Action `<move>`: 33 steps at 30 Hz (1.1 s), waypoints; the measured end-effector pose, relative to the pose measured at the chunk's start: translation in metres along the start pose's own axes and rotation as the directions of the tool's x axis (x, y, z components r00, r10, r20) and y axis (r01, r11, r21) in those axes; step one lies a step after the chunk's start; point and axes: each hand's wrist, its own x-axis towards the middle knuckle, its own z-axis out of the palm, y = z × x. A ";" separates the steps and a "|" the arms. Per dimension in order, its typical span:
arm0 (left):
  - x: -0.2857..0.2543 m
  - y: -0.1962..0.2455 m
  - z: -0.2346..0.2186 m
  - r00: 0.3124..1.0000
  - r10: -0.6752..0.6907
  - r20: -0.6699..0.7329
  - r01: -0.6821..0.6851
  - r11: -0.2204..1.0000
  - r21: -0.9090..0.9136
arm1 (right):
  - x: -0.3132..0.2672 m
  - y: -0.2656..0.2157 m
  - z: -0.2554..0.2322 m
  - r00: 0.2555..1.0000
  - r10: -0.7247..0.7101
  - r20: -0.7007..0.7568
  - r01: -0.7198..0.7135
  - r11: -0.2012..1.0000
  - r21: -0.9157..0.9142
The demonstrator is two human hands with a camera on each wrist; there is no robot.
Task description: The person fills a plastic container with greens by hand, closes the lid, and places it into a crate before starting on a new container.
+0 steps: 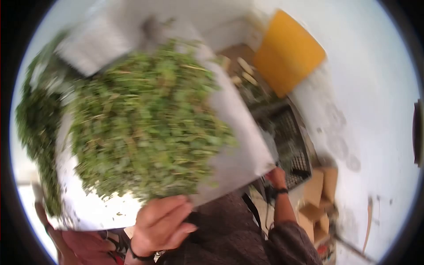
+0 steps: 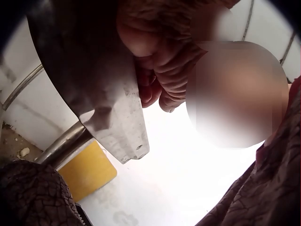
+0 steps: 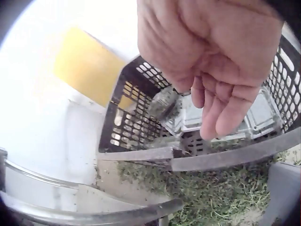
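A broad heap of leafy green herbs (image 1: 145, 119) covers much of the pale table (image 1: 240, 132). My left hand (image 1: 161, 225) is at the table's near edge, right by the front of the heap. In the left wrist view its fingers (image 2: 171, 84) bend loosely beside the metal table edge (image 2: 106, 117), and nothing shows in them. Past the table's right corner, my right hand (image 3: 211, 61) hangs over a black plastic crate (image 3: 134, 110). Its fingers droop loosely with nothing visible in them. Clear plastic boxes (image 3: 256, 115) lie inside the crate, below the fingertips.
Darker greens (image 1: 42, 119) hang along the table's left side, near a blurred white stack (image 1: 95, 44). An orange-yellow board (image 1: 289, 53) leans by the wall. Cardboard boxes (image 1: 316, 190) stand at the right. Loose greens (image 3: 202, 193) cover the floor beside the crate. Another person's sleeve (image 1: 84, 247) shows lower left.
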 end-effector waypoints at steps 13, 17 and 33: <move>-0.017 -0.013 0.014 0.904 0.374 -0.205 -0.411 0.893 -0.184 | 0.016 -0.217 -0.183 0.893 0.276 -0.355 0.069 0.696 0.714; -0.043 -0.012 0.009 0.888 0.396 -0.233 -0.456 0.819 -0.347 | 0.006 -0.314 -0.224 0.878 0.024 -0.479 0.261 0.814 0.519; -0.170 -0.115 0.049 0.945 -0.278 0.175 0.327 0.746 -0.580 | 0.005 -0.666 -0.147 0.108 -0.987 -0.122 0.837 0.156 -0.524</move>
